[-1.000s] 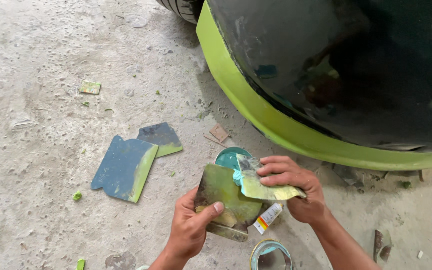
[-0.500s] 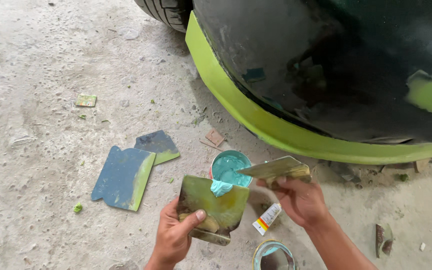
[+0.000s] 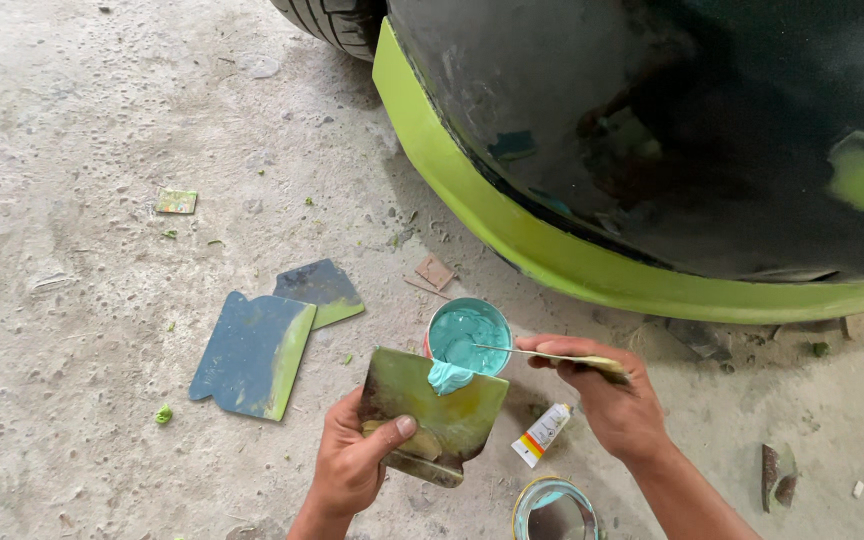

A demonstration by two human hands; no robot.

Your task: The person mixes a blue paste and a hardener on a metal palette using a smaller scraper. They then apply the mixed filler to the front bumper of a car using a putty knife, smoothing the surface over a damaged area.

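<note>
Left hand (image 3: 350,462) closed on a flat, square-ish mixing board smeared olive-green and yellow (image 3: 432,418): thumb on top, fingers wrapped under the near edge, board tilted up a bit. A blob of teal filler paste (image 3: 448,377) sits on the board's far edge.

Right hand (image 3: 614,402), just right of the board, pinches a thin flat spreader blade w/ yellowish stains (image 3: 550,357), fingers curled tight round its handle end. Blade lies edge-on, tip pointing left, over the open round tin of teal paste (image 3: 469,336). Can't tell if the tip touches the paste.

Betw. the two hands, on the concrete floor (image 3: 82,120): a small white tube w/ yellow-and-red end (image 3: 541,435). Nearer than the right hand, at frame bottom: a round metal lid w/ teal smears (image 3: 553,511).

Left of the left hand, well apart: two flat blue-grey boards w/ yellow-green edges (image 3: 255,352), overlapping.

Beyond the tin: lime-green lower body trim (image 3: 562,262) under a dark glossy car panel (image 3: 652,130); tyre (image 3: 337,20) at the far top.
</note>
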